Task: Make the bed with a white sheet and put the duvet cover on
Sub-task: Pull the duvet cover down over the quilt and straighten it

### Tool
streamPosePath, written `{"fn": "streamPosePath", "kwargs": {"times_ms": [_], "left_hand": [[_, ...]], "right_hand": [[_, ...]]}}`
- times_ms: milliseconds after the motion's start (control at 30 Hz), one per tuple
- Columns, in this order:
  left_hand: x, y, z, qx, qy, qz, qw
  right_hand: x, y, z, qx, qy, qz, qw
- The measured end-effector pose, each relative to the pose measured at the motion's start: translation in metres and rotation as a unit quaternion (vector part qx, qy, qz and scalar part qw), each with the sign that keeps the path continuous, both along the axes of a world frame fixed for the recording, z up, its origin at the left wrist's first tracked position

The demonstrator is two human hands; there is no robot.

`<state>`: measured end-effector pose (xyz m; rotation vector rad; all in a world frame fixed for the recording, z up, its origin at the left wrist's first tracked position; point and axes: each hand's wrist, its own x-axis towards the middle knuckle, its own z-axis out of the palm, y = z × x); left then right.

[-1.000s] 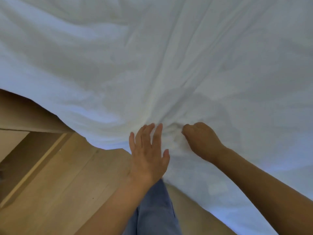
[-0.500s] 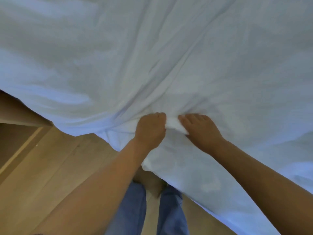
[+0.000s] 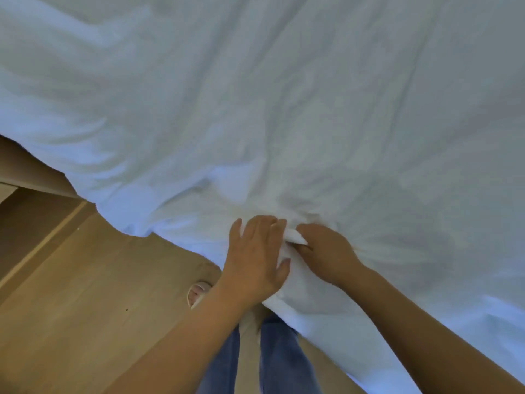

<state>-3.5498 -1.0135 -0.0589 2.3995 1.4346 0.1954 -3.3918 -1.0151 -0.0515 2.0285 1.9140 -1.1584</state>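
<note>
White sheet [image 3: 284, 109] spread wide, 9 through 3 o'clock, hem hanging off near edge. Likely step: gathering slack at hem, just below centre. Next, probably: pull toward 6 o'clock, then tuck; even tension needed. Wooden floor [image 3: 99, 294] at 8 o'clock; wooden ledge [image 3: 28, 172] at 9. Jeans legs [image 3: 278, 359] at 6, close against hanging hem, crowding tuck. Right hand [image 3: 326, 251]: grip pinching fold of sheet. Left hand [image 3: 255, 257]: grip wide, laid flat on sheet. Foot [image 3: 199, 292] at 7
</note>
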Motion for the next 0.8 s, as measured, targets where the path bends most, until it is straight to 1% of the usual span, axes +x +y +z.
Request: {"fn": "streamPosePath", "kwargs": {"times_ms": [67,100,167,200,267,300,367,400,433,467,500,533,567,600,633,667,700,733,767,800], "left_hand": [[0.009,-0.012,-0.018,-0.030,0.083,-0.030,0.996],[0.013,-0.010,-0.023,-0.052,0.112,-0.035,0.992],[0.018,0.001,-0.029,-0.109,0.140,-0.044,0.983],[0.020,0.008,-0.029,-0.130,0.141,-0.050,0.980],[0.019,0.015,-0.027,-0.180,0.097,-0.051,0.978],[0.018,0.017,-0.019,-0.211,0.082,-0.051,0.973],[0.011,0.028,0.009,-0.289,0.066,-0.037,0.954],[0.008,0.037,0.025,-0.340,0.050,-0.014,0.939],[0.005,0.047,0.037,-0.390,0.024,0.017,0.920],[0.003,0.055,0.046,-0.426,0.004,0.040,0.904],[0.002,0.060,0.053,-0.450,0.001,0.050,0.892],[0.005,0.062,0.059,-0.463,0.017,0.047,0.885],[0.011,0.059,0.061,-0.458,0.062,0.040,0.886],[0.022,0.052,0.060,-0.417,0.127,0.028,0.899],[0.036,0.040,0.059,-0.370,0.166,0.024,0.914],[0.051,0.027,0.057,-0.349,0.149,0.024,0.925],[0.068,0.014,0.056,-0.374,0.077,0.032,0.924],[0.086,0.001,0.056,-0.427,-0.022,0.043,0.903],[0.103,-0.009,0.054,-0.466,-0.102,0.058,0.877],[0.118,-0.017,0.047,-0.459,-0.137,0.083,0.874]], "right_hand": [[0.004,-0.008,-0.007,0.090,-0.028,0.034,0.995],[0.007,-0.013,-0.005,0.137,-0.050,0.072,0.987],[0.021,-0.029,-0.003,0.181,-0.106,0.144,0.967],[0.032,-0.040,-0.001,0.177,-0.137,0.177,0.958],[0.061,-0.053,0.004,0.161,-0.198,0.210,0.944],[0.075,-0.053,0.008,0.181,-0.209,0.200,0.940],[0.088,-0.041,0.018,0.248,-0.183,0.161,0.938],[0.086,-0.030,0.026,0.240,-0.149,0.133,0.950],[0.083,-0.021,0.035,0.200,-0.104,0.096,0.970],[0.081,-0.014,0.042,0.149,-0.057,0.046,0.986],[0.080,-0.015,0.049,0.072,-0.010,0.008,0.997],[0.082,-0.021,0.057,0.018,0.025,0.000,1.000],[0.084,-0.029,0.063,-0.020,0.046,0.011,0.999],[0.086,-0.038,0.067,-0.048,0.052,0.021,0.997],[0.086,-0.044,0.067,-0.064,0.046,0.031,0.996],[0.087,-0.048,0.063,-0.066,0.028,0.047,0.996],[0.088,-0.051,0.056,-0.071,0.016,0.068,0.995],[0.090,-0.052,0.049,-0.085,0.012,0.097,0.992],[0.094,-0.054,0.040,-0.098,0.048,0.101,0.989],[0.101,-0.054,0.036,-0.120,0.108,0.083,0.983]]}}
